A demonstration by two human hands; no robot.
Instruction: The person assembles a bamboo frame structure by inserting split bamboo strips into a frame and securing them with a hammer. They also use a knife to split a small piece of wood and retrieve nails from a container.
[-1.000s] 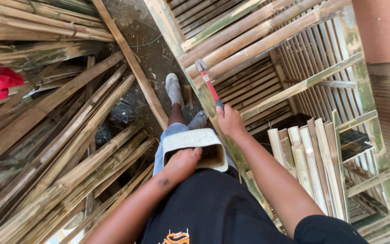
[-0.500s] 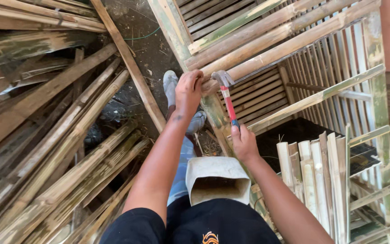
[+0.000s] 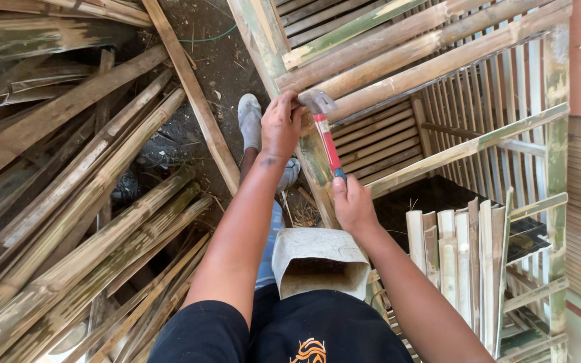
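My right hand [image 3: 352,204] grips the lower end of a red-handled hammer [image 3: 326,138]. Its metal head [image 3: 317,101] sits close against the bamboo post [image 3: 269,50] of a bamboo frame. My left hand [image 3: 282,124] is stretched forward, fingers pinched together on the post right beside the hammer head; what they pinch is too small to see. A light open pouch [image 3: 317,259] hangs at my waist, below both arms.
The bamboo frame [image 3: 438,60] with slatted walls fills the right side, with short upright slats [image 3: 455,249] near my right arm. Loose split bamboo poles [image 3: 82,222] lie piled on the left. My shoes [image 3: 250,121] stand on dark dirt ground.
My left hand left the pouch and reached forward to the post. The hammer head has come up next to that hand, and the view moved closer.
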